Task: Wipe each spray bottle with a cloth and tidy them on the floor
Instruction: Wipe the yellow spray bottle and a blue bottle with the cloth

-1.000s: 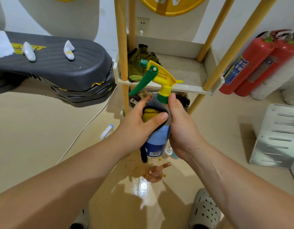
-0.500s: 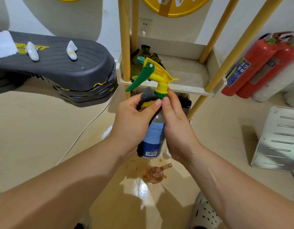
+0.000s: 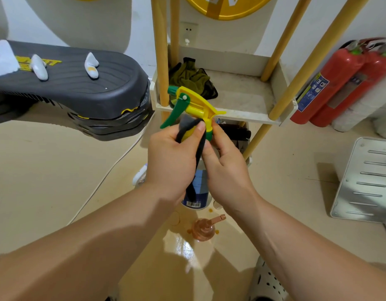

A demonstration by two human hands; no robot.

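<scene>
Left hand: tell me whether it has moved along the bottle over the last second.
Yes. The left hand, gripping the cloth, has slid up the spray bottle, closer to the front edge of the shelf.

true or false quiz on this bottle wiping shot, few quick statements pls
1. The left hand presses a cloth on the spray bottle. True.
2. The spray bottle's trigger is red. False: green.
3. A small amber bottle sits on the floor below the hands. True.
4. The right hand is empty. False: it grips the spray bottle's neck.
5. The fire extinguishers lie on the shelf. False: they stand on the floor right of it.
</scene>
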